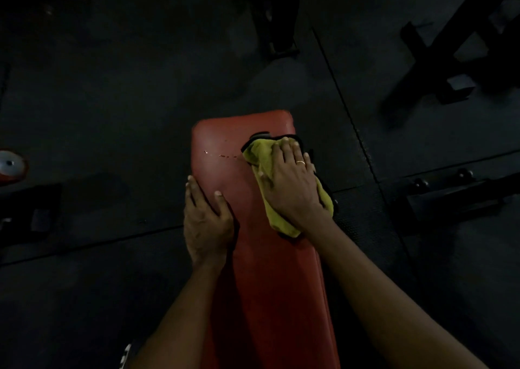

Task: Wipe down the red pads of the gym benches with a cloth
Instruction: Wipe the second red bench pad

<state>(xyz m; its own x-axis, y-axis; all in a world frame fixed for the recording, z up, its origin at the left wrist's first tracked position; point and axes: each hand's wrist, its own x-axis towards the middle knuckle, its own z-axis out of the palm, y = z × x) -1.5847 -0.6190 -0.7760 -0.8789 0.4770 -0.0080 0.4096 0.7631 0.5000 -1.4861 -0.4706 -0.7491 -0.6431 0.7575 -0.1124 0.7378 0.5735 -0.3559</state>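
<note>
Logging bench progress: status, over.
Right hand flat on yellow cloth, pressing it onto red pad. Left hand holds pad's left edge. Wet droplets left of cloth; nothing in the way.

The red bench pad [270,284] bears a yellow cloth [257,157] and droplets [225,156].
</note>
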